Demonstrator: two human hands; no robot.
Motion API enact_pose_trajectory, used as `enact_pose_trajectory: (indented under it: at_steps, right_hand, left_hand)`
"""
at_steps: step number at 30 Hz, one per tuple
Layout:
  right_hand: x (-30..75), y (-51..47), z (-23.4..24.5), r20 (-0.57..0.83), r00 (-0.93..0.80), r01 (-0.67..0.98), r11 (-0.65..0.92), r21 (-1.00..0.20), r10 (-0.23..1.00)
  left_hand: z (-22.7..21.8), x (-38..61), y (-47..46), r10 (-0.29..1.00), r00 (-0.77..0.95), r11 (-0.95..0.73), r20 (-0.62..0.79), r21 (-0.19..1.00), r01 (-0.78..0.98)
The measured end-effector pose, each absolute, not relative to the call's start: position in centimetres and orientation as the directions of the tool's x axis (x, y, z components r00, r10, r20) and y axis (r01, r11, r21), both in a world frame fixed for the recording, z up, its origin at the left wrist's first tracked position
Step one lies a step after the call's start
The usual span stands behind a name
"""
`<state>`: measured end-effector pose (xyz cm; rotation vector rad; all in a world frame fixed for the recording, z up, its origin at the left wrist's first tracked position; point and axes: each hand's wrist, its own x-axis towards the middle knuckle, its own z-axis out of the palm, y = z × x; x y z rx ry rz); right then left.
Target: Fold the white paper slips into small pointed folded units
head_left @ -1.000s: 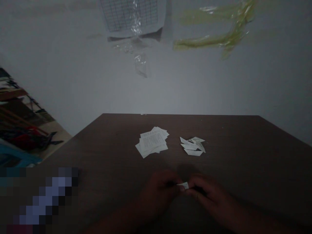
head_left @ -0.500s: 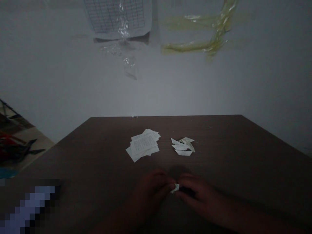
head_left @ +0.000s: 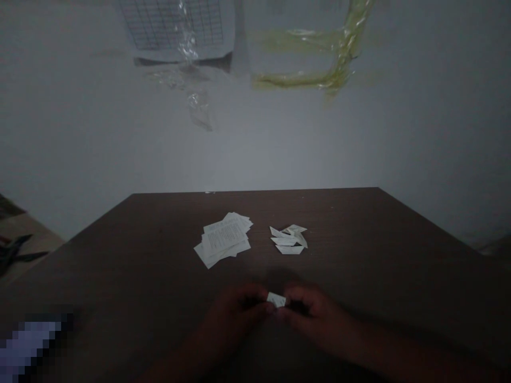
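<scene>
A small piece of folded paper point(head_left: 277, 299) is pinched between my two hands, low in the middle of the view. My left hand point(head_left: 243, 308) grips its left side with thumb and fingers. On its right side, my right hand point(head_left: 309, 308) holds it the same way. Beyond the hands lies a loose pile of printed paper sheets point(head_left: 224, 237), overlapping at angles. To the right of that pile, several folded paper pieces point(head_left: 288, 242) with slanted ends rest in a small heap. The hands are dim, so the finger details are hard to make out.
The brown table point(head_left: 159, 223) reaches back to a pale wall point(head_left: 279, 143). On the wall hang a gridded sheet point(head_left: 171, 26) and yellowish tape point(head_left: 295, 81). A pixelated pale shape point(head_left: 27, 343) sits at the lower left. Dark items lie on the floor beyond the table's left edge.
The paper between my hands has turned and shows more of its face now. The view has shifted, so the table and its papers appear farther left.
</scene>
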<state>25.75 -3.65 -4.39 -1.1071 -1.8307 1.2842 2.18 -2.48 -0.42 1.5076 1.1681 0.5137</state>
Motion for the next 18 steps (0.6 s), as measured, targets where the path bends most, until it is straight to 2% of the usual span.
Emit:
enact_pose_trajectory:
  at_steps: [7,13,18]
  right_hand:
    - [25.8,-3.8,-3.5,0.190,-0.509,0.220,0.341,-0.914,0.839]
    - [25.5,-4.0,-3.1,0.217,-0.413,0.217,0.326,-0.920,0.885]
    - [25.5,-3.9,-3.4,0.206,-0.310,0.179,0.270,-0.946,0.928]
  left_hand:
    - [0.5,1.7,-3.3,0.826,0.548,-0.202,-0.132,0.838,0.507]
    - [0.6,2.2,-3.3,0.880,0.465,-0.193,-0.093,0.825,0.530]
    - [0.9,2.6,-3.2,0.914,0.406,-0.183,-0.027,0.863,0.471]
